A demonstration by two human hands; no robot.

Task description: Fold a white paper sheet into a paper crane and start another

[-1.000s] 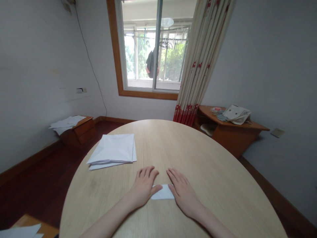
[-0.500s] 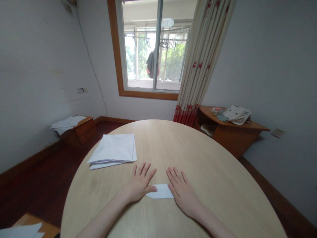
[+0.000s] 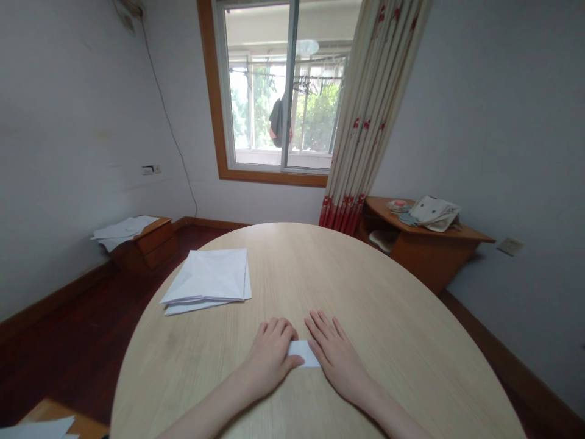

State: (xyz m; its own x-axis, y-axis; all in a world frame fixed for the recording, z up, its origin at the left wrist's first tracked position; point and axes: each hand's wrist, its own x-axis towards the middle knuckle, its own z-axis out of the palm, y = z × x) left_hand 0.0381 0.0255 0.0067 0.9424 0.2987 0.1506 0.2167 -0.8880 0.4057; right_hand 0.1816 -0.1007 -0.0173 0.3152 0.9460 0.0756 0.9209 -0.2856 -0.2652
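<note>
A narrow strip of folded white paper (image 3: 305,353) lies on the table between my hands, both its ends covered. My left hand (image 3: 275,350) is closed over its left end, fingers bent and thumb resting on the near edge. My right hand (image 3: 336,350) lies flat over the right end with fingers stretched forward, pressing it to the tabletop. Whatever part of the paper is under the palms is hidden.
The round wooden table (image 3: 365,292) carries a stack of white paper (image 3: 208,274) at the back left. A low cabinet (image 3: 158,244) with papers stands left, a corner desk (image 3: 425,259) with a cloth bag (image 3: 434,213) right. More sheets (image 3: 39,428) lie lower left.
My left hand has slid right along the paper, its spread fingers now curled in, so less of the strip shows. My right hand stays nearly in place. The view shifts slightly.
</note>
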